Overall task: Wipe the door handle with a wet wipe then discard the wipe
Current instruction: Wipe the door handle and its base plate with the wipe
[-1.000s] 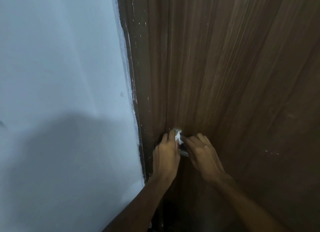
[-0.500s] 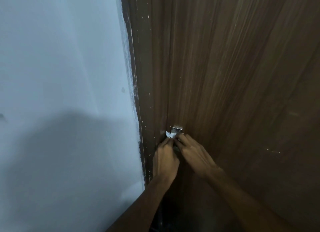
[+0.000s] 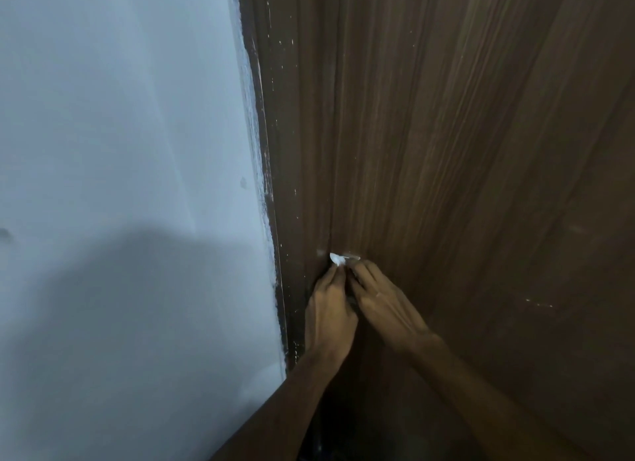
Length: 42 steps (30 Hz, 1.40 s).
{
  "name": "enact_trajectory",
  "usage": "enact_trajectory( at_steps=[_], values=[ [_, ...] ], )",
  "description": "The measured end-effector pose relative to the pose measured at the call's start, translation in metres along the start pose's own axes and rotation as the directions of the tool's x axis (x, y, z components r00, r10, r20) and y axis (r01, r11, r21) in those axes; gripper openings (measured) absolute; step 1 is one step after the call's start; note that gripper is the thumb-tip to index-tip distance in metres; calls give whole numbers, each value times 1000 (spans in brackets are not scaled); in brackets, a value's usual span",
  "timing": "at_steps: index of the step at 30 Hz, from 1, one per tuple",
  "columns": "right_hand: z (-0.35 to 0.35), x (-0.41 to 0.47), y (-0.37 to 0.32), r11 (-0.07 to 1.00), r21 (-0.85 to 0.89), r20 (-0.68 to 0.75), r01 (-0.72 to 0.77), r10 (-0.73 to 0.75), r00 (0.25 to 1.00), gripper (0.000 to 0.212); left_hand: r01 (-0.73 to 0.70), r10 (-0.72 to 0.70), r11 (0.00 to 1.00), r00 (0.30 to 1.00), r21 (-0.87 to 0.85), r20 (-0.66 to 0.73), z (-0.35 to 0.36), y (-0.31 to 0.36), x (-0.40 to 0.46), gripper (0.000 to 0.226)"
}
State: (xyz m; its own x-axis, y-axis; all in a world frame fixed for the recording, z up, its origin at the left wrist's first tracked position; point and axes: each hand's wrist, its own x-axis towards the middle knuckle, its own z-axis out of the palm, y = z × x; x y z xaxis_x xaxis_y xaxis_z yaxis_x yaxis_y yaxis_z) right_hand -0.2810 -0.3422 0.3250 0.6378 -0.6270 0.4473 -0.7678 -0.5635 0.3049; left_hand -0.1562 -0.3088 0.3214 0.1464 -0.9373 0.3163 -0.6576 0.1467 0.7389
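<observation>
A small white wet wipe (image 3: 337, 259) pokes out just above my fingertips, pressed against the metal door handle (image 3: 353, 256), of which only a silver top edge shows. My left hand (image 3: 329, 311) is closed with its fingertips pinching the wipe from the left. My right hand (image 3: 381, 302) reaches in from the right, fingers bent onto the handle and the wipe's edge. Most of the handle is hidden behind both hands.
The dark brown wooden door (image 3: 464, 151) fills the right side. Its frame (image 3: 275, 185) runs down the middle, flecked with white paint. A pale wall (image 3: 120, 134) lies to the left, with my shadow on its lower part.
Both hands slid slightly down and the wipe shifted from between the hands to the top left of the handle. The view moved a little closer.
</observation>
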Motion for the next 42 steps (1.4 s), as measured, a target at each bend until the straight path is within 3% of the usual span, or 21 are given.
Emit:
enact_trajectory(
  at_steps=[2,6,10,13,17,23,27,32,35,39,42],
  values=[
    [5,-8,-2,999,-21,81,27,-25,996,45,33,-34,999,998,21,49,2,-6,-3,42],
    [-2,-9,-10,980,168,107,-107,90,990,51,33,-35,999,998,41,48,-2,-6,0,40],
    [-21,14,-6,964,238,-25,-115,124,992,55,-60,60,998,992,4,-107,-8,11,8,57],
    [-28,29,3,980,182,-57,-76,87,995,50,-74,67,996,987,-40,-149,-8,18,14,60],
    [-20,27,7,998,12,46,58,-59,997,49,8,-14,998,995,-61,-94,-4,15,8,57],
    [-15,24,12,972,5,108,236,-235,966,39,155,-167,971,985,-184,-51,6,0,-1,25],
    [-15,9,13,981,174,67,81,-93,993,44,198,-203,953,979,-231,-1,3,-4,-4,35],
    [-12,-19,10,885,427,31,-188,193,981,35,27,-27,1000,999,0,-40,1,0,-12,43],
    [-17,-38,6,870,456,-50,-190,238,970,36,-106,103,978,994,178,28,1,-2,-14,42],
    [-20,-62,11,881,437,-124,-183,261,957,43,-301,275,910,953,284,130,3,5,-17,37],
    [-18,-78,14,758,592,-116,-273,415,902,32,-452,409,826,892,336,194,6,18,-16,33]
  ],
)
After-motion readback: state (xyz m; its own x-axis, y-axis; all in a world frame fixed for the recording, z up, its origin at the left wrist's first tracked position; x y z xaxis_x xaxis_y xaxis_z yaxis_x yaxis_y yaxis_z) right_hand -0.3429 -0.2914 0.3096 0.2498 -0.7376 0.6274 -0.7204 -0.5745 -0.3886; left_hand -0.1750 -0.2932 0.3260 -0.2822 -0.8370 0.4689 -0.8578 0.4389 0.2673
